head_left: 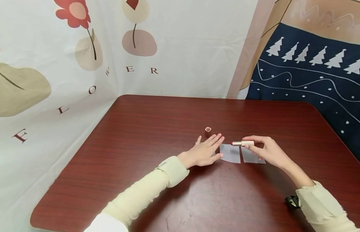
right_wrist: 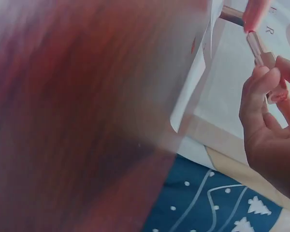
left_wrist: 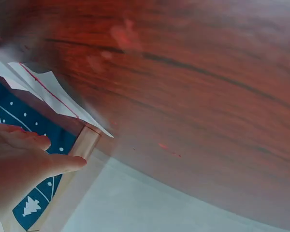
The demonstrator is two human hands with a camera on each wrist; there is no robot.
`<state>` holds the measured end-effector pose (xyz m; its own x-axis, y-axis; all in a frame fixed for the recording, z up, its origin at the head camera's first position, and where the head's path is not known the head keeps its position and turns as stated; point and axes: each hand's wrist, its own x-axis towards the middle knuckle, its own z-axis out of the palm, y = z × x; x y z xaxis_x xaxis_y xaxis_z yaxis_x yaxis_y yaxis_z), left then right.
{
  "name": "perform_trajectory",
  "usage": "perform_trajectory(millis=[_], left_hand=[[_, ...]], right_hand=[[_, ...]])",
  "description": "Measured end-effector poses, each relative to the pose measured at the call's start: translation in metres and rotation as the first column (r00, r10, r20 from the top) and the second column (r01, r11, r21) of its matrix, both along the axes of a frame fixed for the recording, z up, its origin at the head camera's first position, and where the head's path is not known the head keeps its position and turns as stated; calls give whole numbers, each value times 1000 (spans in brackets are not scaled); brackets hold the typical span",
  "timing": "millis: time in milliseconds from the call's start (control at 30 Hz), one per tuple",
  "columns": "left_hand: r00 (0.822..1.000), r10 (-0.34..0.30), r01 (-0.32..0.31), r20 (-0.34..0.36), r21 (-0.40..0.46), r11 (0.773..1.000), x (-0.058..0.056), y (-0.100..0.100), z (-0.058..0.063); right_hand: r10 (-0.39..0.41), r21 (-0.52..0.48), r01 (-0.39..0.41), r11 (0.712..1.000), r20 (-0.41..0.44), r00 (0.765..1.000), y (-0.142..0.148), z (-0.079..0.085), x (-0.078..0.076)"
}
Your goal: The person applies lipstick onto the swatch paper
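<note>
My right hand (head_left: 268,151) pinches an uncapped lipstick (head_left: 244,143) by its gold tube, the red tip pointing left above the white paper pieces. My left hand (head_left: 204,153) lies palm down with fingers straight and spread, just left of the middle paper piece (head_left: 230,154) and partly over another piece. Beneath the lipstick and right fingers is the right paper piece (head_left: 251,157). Beyond the left fingertips, the lipstick cap (head_left: 208,131) stands upright on the table. In the left wrist view a thin red line runs along the paper (left_wrist: 58,99).
A dark red wooden table (head_left: 156,129) spreads around both hands. Behind and to the left hangs a pale curtain (head_left: 185,48) with flower prints; at the right is a navy cloth (head_left: 301,74) with white trees. A black watch (head_left: 292,202) shows by the right sleeve.
</note>
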<state>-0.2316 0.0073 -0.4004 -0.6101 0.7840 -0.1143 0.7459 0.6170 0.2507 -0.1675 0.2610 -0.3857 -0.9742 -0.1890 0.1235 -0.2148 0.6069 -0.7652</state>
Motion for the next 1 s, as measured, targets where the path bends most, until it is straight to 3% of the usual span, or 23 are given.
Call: perform_trajectory(millis=[133,300,433,567,700,800,1000], left_hand=[[999,40,-40,-6,-53,998,-3,6,-3],[998,62,-59,31,-83,995,-5,10,-6],[997,71,-68,20,-113,991,-5,11,-7],[998,59,-59,-1,-126,990,-3,12,-8],[999,46,-47,-14,-130,990,-2,14,-8],[999,44,-47,-26,-131,990,-2,14,-7],[999,46,-49,-26,-144,988,-1,16,-6]], right_hand=[[8,-114,-3,993,48,999,-2,0,-4],[18,-167,9,986,159,987,-3,1,-7],[43,-238,11,971,221,974,-4,-1,-8],[68,-357,20,934,230,971,-5,-2,-8],[102,-497,30,867,237,966,-4,-3,-8],[104,-543,48,838,244,964,-5,-4,-8],[3,-496,129,859,256,967,-9,-4,-8]])
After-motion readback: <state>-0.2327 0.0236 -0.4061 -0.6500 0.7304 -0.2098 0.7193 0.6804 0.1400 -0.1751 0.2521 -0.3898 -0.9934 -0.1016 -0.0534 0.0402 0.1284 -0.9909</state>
